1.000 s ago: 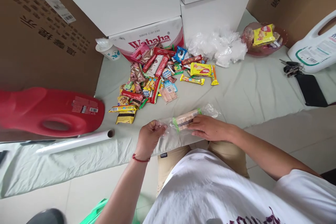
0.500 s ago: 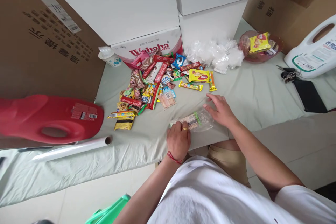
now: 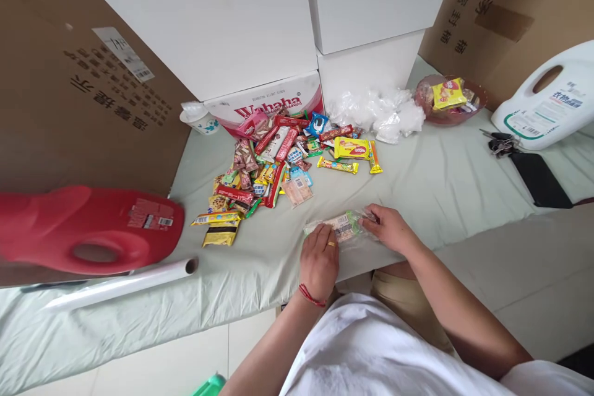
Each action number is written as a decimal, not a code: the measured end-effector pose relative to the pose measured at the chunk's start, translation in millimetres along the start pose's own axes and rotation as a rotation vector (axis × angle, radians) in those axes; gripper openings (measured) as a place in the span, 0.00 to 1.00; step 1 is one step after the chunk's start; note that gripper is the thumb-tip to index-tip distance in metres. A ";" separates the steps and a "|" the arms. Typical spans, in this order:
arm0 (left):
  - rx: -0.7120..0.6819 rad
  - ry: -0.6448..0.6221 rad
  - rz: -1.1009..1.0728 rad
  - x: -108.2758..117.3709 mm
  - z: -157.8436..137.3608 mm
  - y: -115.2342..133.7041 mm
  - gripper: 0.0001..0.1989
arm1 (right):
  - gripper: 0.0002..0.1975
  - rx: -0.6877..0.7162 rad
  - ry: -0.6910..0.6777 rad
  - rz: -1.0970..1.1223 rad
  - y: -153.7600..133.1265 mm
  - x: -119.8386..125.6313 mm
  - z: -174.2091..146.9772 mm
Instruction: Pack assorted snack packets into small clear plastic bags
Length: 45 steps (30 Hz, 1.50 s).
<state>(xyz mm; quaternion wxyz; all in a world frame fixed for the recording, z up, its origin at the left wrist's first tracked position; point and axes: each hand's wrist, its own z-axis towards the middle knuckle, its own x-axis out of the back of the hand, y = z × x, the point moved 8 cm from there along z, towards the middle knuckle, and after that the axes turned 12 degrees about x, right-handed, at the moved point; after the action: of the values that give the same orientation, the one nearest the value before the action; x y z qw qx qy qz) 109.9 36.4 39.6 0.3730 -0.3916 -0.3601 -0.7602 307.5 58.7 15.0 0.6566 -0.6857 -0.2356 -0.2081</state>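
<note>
A clear plastic bag (image 3: 364, 216) with a wrapped snack bar (image 3: 342, 227) in it lies at the front of the cloth-covered table. My left hand (image 3: 319, 260) grips the bag's left end, fingers over the top and thumb hidden. At the other end, my right hand (image 3: 388, 229) has its fingers closed on the bag's loose plastic. Beyond the hands spreads a pile of wrapped snacks (image 3: 257, 167). A pale pink flat packet (image 3: 297, 190) and a yellow wafer packet (image 3: 351, 148) lie at its near and right edges.
Crumpled clear bags (image 3: 375, 112) sit behind, beside a reddish bowl (image 3: 452, 116) holding snacks. At right are a white jug (image 3: 550, 102), keys (image 3: 503, 144) and a black phone-like slab (image 3: 541, 178). A red jug (image 3: 93, 229), a white roll (image 3: 125, 284) and a paper cup (image 3: 200, 120) stand left.
My right hand has gone from spread fingers beside the bag to gripping its right end. My left hand's fingers reach further over the bag. The camera view has tilted slightly.
</note>
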 end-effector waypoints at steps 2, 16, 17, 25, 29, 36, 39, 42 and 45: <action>-0.033 -0.033 -0.039 -7.0 -3.3 -0.9 0.15 | 0.15 -0.037 0.062 -0.030 -8.2 1.4 -0.4; -0.062 -0.083 -0.384 3.7 -18.9 -13.3 0.37 | 0.23 0.249 -0.205 -0.196 -86.8 -76.5 -15.5; -0.078 -0.096 -0.389 5.1 -18.5 -13.4 0.38 | 0.25 0.277 -0.191 -0.161 -87.3 -76.6 -20.7; -0.256 -0.319 -0.182 -5.5 -12.9 -10.4 0.43 | 0.15 0.319 -0.161 0.355 -72.2 -26.7 -40.4; -0.280 -0.341 -0.098 -14.4 -8.2 -11.8 0.38 | 0.15 0.080 0.013 0.446 -20.1 22.1 -57.1; -0.182 -0.391 -0.139 -32.4 36.9 -33.7 0.22 | 0.19 -0.103 0.210 0.589 35.1 35.7 -81.7; 0.160 -0.350 -0.376 -19.7 66.8 -44.5 0.19 | 0.20 -0.103 0.259 0.675 36.0 27.5 -71.5; 0.533 -0.423 -0.753 -20.7 74.9 -34.9 0.21 | 0.24 -0.098 0.271 0.802 25.5 14.3 -51.6; 0.696 -0.603 -1.030 -40.5 66.4 3.5 0.22 | 0.32 -0.062 0.215 1.030 2.6 -3.8 -29.8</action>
<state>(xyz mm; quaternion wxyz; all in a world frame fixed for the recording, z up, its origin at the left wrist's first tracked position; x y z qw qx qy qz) 151.4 102.1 34.3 -0.0482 -0.2223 -0.8114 -0.5383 306.8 28.7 12.2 0.6737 -0.7064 0.2070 0.0655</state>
